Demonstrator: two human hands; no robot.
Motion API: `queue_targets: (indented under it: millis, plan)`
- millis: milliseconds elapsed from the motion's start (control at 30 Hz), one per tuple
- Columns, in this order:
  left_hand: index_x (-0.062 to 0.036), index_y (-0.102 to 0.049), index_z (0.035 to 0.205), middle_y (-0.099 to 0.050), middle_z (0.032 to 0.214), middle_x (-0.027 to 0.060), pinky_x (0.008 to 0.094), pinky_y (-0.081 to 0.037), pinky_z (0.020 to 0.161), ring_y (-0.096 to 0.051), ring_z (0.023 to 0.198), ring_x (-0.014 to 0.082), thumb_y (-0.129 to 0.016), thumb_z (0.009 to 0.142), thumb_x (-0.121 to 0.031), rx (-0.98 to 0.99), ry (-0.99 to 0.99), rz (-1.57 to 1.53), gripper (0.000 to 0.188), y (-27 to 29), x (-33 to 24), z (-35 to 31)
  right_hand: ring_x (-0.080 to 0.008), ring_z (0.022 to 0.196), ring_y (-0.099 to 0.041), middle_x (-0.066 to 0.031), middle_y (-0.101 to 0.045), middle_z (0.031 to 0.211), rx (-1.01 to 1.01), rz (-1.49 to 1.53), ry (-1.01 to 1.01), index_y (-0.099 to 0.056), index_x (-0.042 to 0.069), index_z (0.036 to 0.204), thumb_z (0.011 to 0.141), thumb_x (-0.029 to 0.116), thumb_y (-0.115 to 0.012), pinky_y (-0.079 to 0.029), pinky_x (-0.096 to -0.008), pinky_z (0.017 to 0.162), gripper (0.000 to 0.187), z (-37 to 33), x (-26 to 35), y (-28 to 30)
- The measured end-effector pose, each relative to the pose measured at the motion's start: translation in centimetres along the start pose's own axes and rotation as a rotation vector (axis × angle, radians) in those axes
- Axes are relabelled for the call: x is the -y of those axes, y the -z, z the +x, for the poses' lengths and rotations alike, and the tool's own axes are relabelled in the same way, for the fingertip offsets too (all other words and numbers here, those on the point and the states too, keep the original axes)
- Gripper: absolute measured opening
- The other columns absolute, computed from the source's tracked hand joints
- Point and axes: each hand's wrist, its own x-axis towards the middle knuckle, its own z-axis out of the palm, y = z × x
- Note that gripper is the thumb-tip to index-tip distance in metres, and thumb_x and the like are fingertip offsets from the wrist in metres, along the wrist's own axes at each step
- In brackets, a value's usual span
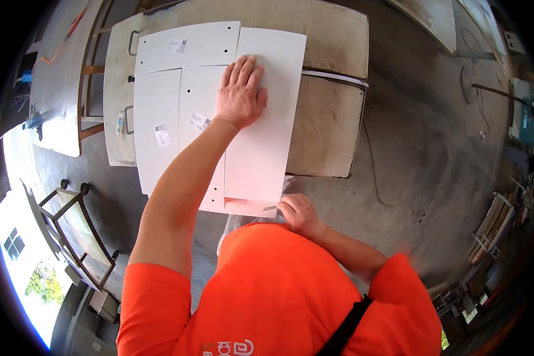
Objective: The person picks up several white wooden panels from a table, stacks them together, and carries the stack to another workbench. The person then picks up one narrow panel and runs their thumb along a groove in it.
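White flat panels [267, 142] lie side by side and overlapping in front of me, several with small dark holes. Paper labels [162, 135] with printed codes are stuck on some of them. My left hand [241, 92] presses flat, fingers stretched out, across the seam by the right-hand panel's far part. At the near right corner of the panels, my right hand [301, 213] is closed around a small knife. Its thin grey blade [270, 208] points left over the near edge of the lowest panel; most of its handle is hidden in my fingers.
Beneath the panels is a worn beige worktop [329, 127] with a gap across its right part. Metal handles [129, 120] stand at its left side. A wheeled metal frame [77, 222] is on the floor at left, and a cable [372, 160] trails at right.
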Motion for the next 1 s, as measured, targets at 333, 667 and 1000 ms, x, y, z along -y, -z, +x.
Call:
queue_targets:
  millis: [333,667,1000]
  plan:
    - [-0.0061,-0.056,0.13,-0.046,0.145,0.0128,0.0488,-0.021,0.12,-0.034,0.142,0.0317,-0.056,0.092,-0.04,0.342,-0.596,-0.152,0.052,1.9,-10.0,-17.4,-0.0127,0.074,-0.061,-0.0054,-0.066,0.086,-0.616,0.63,-0.962,-0.061,-0.001,0.099,0.091,0.005,-0.065,-0.05,-0.0278,0.068,0.01,1.2,-3.8,-0.1]
    - [-0.0072,-0.064,0.112,-0.064,0.118,0.0112,0.0441,-0.047,0.101,-0.062,0.111,0.0301,-0.07,0.078,-0.012,0.045,-0.139,-0.465,0.035,8.5,-7.5,-30.6,-0.0224,0.082,-0.063,-0.0066,-0.065,0.089,-0.432,-0.026,-0.438,-0.063,0.003,0.094,0.088,0.004,-0.067,-0.05,-0.0355,0.074,0.007,6.7,-3.4,-1.1]
    - [-0.0048,-0.06,0.127,-0.05,0.146,0.0107,0.049,-0.031,0.117,-0.041,0.141,0.0296,-0.075,0.078,-0.022,0.084,-0.097,-0.164,0.054,6.0,-2.7,-25.6,-0.0307,0.086,-0.062,-0.0083,-0.061,0.093,-0.02,-0.312,0.003,-0.064,0.006,0.091,0.079,0.002,-0.062,-0.049,-0.0425,0.076,0.012,-2.1,3.3,-3.3]
